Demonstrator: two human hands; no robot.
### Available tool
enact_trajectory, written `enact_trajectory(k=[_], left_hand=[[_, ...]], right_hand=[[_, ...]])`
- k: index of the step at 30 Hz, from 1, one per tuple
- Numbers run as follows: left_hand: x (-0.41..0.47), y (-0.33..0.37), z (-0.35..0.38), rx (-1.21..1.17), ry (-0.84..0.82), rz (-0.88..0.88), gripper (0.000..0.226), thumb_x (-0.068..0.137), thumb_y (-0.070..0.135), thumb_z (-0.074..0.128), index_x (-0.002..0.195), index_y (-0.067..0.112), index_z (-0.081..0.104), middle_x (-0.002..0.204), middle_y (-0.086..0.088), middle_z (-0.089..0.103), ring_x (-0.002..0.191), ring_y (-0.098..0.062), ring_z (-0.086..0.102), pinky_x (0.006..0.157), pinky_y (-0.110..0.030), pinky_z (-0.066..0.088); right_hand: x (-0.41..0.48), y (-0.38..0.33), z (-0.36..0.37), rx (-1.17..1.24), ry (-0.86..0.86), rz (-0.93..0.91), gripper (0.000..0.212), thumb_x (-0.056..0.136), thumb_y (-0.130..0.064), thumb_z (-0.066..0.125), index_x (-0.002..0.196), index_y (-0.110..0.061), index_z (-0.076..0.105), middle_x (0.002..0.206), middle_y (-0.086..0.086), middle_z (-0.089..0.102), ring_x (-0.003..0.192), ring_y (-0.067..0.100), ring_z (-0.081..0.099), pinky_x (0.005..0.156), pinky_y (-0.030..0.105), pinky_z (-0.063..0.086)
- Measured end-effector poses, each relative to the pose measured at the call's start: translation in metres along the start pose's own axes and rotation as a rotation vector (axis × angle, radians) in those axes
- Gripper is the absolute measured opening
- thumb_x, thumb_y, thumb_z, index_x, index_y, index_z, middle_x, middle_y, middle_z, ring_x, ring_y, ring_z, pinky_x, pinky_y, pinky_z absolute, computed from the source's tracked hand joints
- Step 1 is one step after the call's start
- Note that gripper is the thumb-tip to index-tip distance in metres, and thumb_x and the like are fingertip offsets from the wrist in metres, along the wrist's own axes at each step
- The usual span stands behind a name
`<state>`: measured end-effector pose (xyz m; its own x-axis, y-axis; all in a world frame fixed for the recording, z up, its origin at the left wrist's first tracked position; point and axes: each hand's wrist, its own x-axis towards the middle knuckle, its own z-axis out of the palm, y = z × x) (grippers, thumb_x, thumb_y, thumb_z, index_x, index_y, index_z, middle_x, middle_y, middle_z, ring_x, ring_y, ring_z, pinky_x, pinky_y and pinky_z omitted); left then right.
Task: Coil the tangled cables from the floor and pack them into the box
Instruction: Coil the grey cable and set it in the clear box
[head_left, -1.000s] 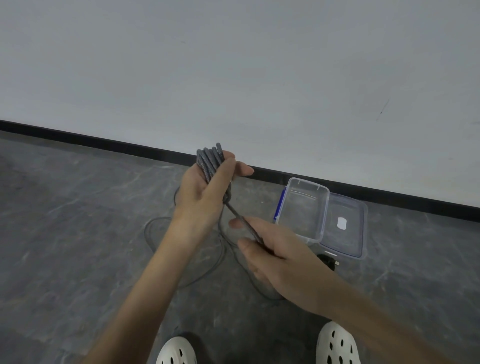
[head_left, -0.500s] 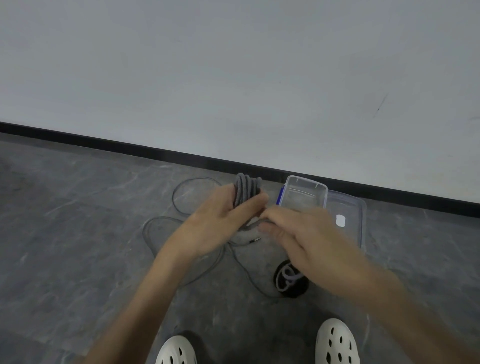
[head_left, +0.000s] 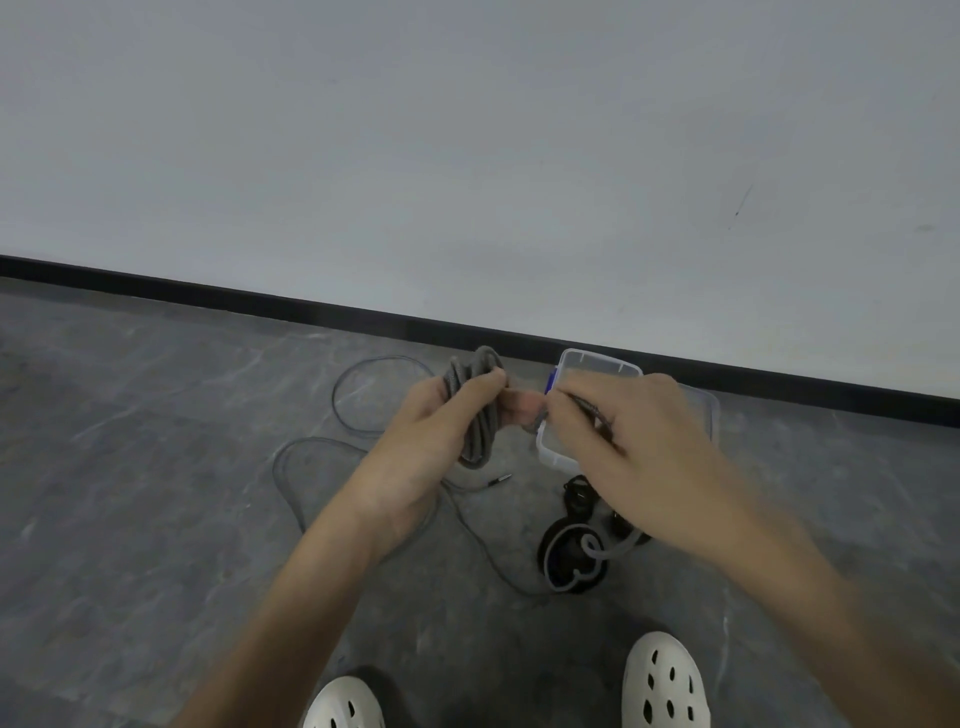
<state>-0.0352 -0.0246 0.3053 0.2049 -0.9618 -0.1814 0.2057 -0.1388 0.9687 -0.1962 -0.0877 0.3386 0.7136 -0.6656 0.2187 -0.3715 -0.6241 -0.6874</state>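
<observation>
Winding step: left hand (head_left: 415, 452) grips grey coil (head_left: 479, 436); right hand (head_left: 628, 457), at 3 o'clock, pinches its tail (head_left: 592, 410), likely to wrap next.

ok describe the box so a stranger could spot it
Follow the black skirting board rightwards along the wall's foot. In front of it, behind the right hand, stands a clear plastic box. Unlike the grey cable coil and black cable bundle nearby, it is see-through, with a blue clip.

The left hand (head_left: 415, 447) lowered the grey coil (head_left: 475, 410) toward 6 o'clock, while the right hand (head_left: 623, 457) carried the loose strand (head_left: 589, 409) up to the coil's 3 o'clock.
</observation>
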Motion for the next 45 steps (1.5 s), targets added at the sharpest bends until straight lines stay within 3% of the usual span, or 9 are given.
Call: enact_trajectory(k=[4, 12, 18, 22, 26, 34, 37, 42, 45], left_hand=[[0.002, 0.005, -0.005, -0.208, 0.005, -0.002, 0.021, 0.085, 0.033, 0.055, 0.082, 0.016, 0.068, 0.080, -0.004, 0.074, 0.080, -0.015, 0.072, 0.082, -0.028, 0.052], [0.004, 0.020, -0.013, -0.549, 0.022, 0.078, 0.021, 0.094, 0.024, 0.045, 0.087, 0.016, 0.062, 0.075, 0.002, 0.066, 0.077, -0.012, 0.067, 0.075, -0.020, 0.054], [0.003, 0.019, -0.022, -0.343, 0.204, 0.223, 0.018, 0.103, 0.017, 0.040, 0.103, 0.011, 0.057, 0.084, 0.003, 0.073, 0.095, -0.014, 0.069, 0.095, -0.025, 0.050], [0.003, 0.015, -0.021, -0.070, 0.233, 0.252, 0.026, 0.100, 0.025, 0.046, 0.092, 0.025, 0.072, 0.091, 0.005, 0.074, 0.111, -0.021, 0.063, 0.112, -0.043, 0.036], [0.002, 0.012, -0.018, 0.153, 0.181, 0.256, 0.031, 0.092, 0.034, 0.046, 0.084, 0.048, 0.073, 0.092, 0.009, 0.074, 0.110, -0.019, 0.063, 0.105, -0.040, 0.042], [-0.002, 0.009, -0.017, 0.396, -0.079, 0.134, 0.013, 0.099, 0.022, 0.053, 0.095, 0.017, 0.065, 0.085, -0.001, 0.070, 0.082, -0.012, 0.063, 0.073, -0.018, 0.047], [-0.008, 0.013, -0.010, 0.384, -0.138, 0.053, 0.033, 0.097, 0.042, 0.048, 0.093, 0.017, 0.069, 0.092, -0.014, 0.068, 0.084, -0.029, 0.062, 0.076, -0.025, 0.047], [-0.016, 0.011, 0.002, 0.388, -0.282, -0.020, 0.061, 0.094, 0.058, 0.024, 0.084, 0.016, 0.068, 0.080, 0.002, 0.070, 0.080, -0.004, 0.063, 0.074, -0.009, 0.045], [-0.015, 0.008, 0.007, 0.341, -0.364, 0.028, 0.051, 0.102, 0.046, 0.027, 0.093, 0.012, 0.064, 0.081, 0.003, 0.070, 0.087, -0.012, 0.066, 0.087, -0.030, 0.049]], right_hand=[[0.000, 0.008, 0.009, -0.050, -0.028, 0.064, 0.035, 0.098, -0.013, 0.045, 0.063, -0.019, 0.046, 0.051, -0.005, 0.041, 0.048, 0.017, 0.041, 0.047, 0.024, 0.031], [-0.004, 0.006, 0.034, -0.066, -0.340, 0.033, 0.033, 0.102, -0.020, 0.042, 0.074, -0.008, 0.052, 0.058, -0.003, 0.046, 0.053, 0.017, 0.047, 0.057, 0.036, 0.040], [-0.009, -0.012, 0.041, -0.002, -0.363, -0.060, 0.032, 0.102, -0.028, 0.041, 0.076, -0.015, 0.055, 0.055, -0.006, 0.046, 0.054, 0.018, 0.049, 0.057, 0.030, 0.043], [-0.008, -0.016, 0.033, 0.047, -0.297, -0.059, 0.035, 0.101, -0.029, 0.045, 0.073, -0.013, 0.057, 0.052, -0.006, 0.046, 0.049, 0.016, 0.048, 0.049, 0.022, 0.036], [-0.010, -0.017, 0.031, 0.017, -0.294, -0.046, 0.034, 0.099, -0.030, 0.047, 0.074, -0.012, 0.059, 0.053, -0.003, 0.049, 0.049, 0.017, 0.049, 0.049, 0.024, 0.036], [-0.003, -0.012, 0.001, 0.334, -0.204, 0.204, 0.017, 0.094, -0.019, 0.057, 0.085, -0.018, 0.071, 0.058, -0.020, 0.062, 0.053, -0.008, 0.056, 0.053, 0.007, 0.040], [-0.001, -0.010, -0.001, 0.317, -0.168, 0.167, 0.019, 0.095, -0.020, 0.056, 0.090, -0.019, 0.074, 0.076, -0.018, 0.071, 0.073, -0.008, 0.064, 0.067, 0.006, 0.045], [0.003, -0.004, -0.001, 0.309, -0.014, 0.038, 0.017, 0.084, -0.035, 0.062, 0.077, -0.022, 0.069, 0.066, -0.007, 0.068, 0.061, 0.000, 0.062, 0.062, 0.007, 0.040], [0.006, 0.005, -0.004, 0.373, 0.099, 0.106, 0.024, 0.070, -0.041, 0.070, 0.078, -0.018, 0.070, 0.075, -0.004, 0.070, 0.068, 0.006, 0.065, 0.067, 0.016, 0.049]])
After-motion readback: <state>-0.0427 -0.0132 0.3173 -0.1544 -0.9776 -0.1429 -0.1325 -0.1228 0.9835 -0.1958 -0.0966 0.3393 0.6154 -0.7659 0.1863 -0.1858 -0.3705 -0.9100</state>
